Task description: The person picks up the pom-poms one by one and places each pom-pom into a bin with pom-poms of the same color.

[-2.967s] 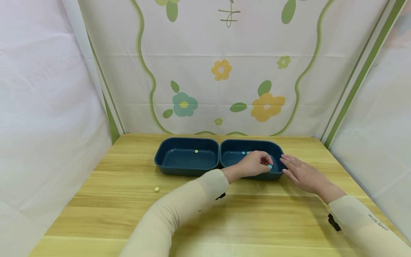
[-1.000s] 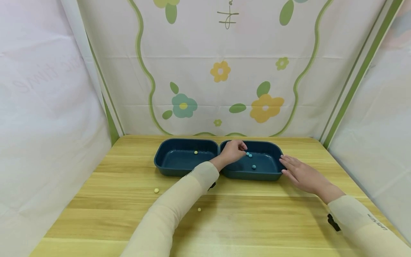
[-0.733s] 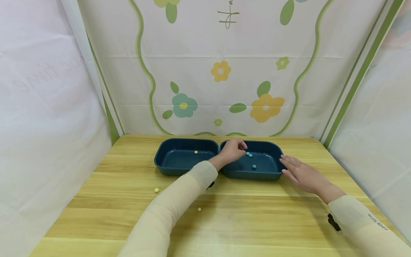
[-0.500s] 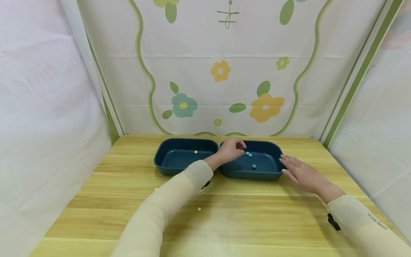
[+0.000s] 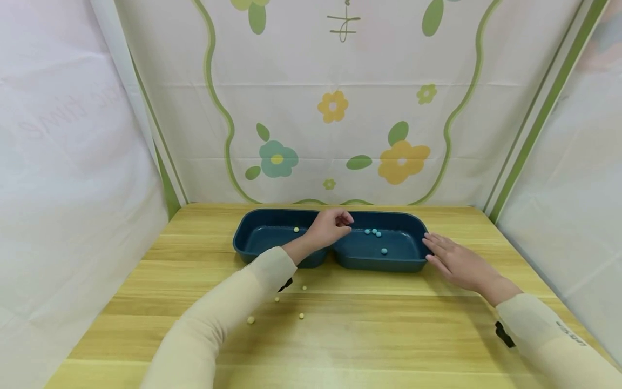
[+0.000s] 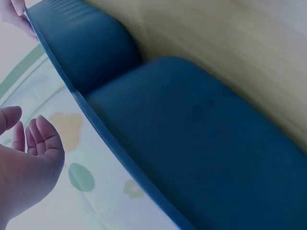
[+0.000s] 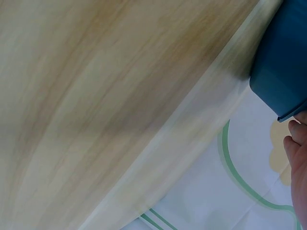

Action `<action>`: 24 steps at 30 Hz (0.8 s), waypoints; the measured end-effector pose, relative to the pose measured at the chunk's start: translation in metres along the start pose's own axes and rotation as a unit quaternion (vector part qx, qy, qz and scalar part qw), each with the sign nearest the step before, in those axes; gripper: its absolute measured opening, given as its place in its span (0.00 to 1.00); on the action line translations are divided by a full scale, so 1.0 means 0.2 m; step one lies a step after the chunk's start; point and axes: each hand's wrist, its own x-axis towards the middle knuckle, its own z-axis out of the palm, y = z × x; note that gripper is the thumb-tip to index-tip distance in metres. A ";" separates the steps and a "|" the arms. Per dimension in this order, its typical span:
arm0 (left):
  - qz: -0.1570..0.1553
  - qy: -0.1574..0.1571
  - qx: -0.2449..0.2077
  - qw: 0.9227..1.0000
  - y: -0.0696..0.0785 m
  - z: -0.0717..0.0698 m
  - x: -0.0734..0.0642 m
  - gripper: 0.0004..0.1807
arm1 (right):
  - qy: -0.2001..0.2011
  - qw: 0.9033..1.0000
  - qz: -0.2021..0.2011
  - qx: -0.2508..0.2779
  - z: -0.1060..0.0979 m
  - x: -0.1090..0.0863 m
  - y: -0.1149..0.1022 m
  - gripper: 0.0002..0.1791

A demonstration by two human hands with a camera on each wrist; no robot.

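My left hand (image 5: pixel 330 229) is over the place where two dark blue trays meet, thumb and fingers loosely bent with a gap between them. Nothing is held in it; the left wrist view shows the same hand (image 6: pixel 33 163) above the trays' rim. Inside the right tray (image 5: pixel 381 265) lie several small light-blue balls (image 5: pixel 384 251). One small yellow ball (image 5: pixel 296 230) is in the left tray (image 5: pixel 243 248). With nearly straight fingers, my right hand (image 5: pixel 459 265) touches the right tray's outer end; the right wrist view shows those fingers (image 7: pixel 300 133) at its rim.
Several yellow balls (image 5: pixel 250 320) are scattered on the wooden table (image 5: pixel 369 335) in front of the trays, close to the left sleeve (image 5: pixel 214 308). A patterned cloth (image 5: pixel 330 70) hangs behind the table, with white cloth on both sides.
Three seconds ago my left hand pinched a blue ball over the right tray; that ball now lies there. The hand has moved left, and the arm's shift uncovers more yellow balls. My right hand stays.
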 end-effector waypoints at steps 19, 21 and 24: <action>0.017 0.067 0.028 0.997 -0.19 -0.30 -0.26 0.07 | -0.001 1.000 0.004 0.000 0.00 0.00 0.01 0.29; 0.020 0.073 0.032 0.997 -0.21 -0.33 -0.29 0.08 | 0.000 1.000 0.003 0.001 0.00 0.00 0.01 0.29; 0.030 0.080 0.039 0.996 -0.24 -0.38 -0.35 0.08 | -0.001 1.000 0.003 0.003 0.00 0.00 0.00 0.29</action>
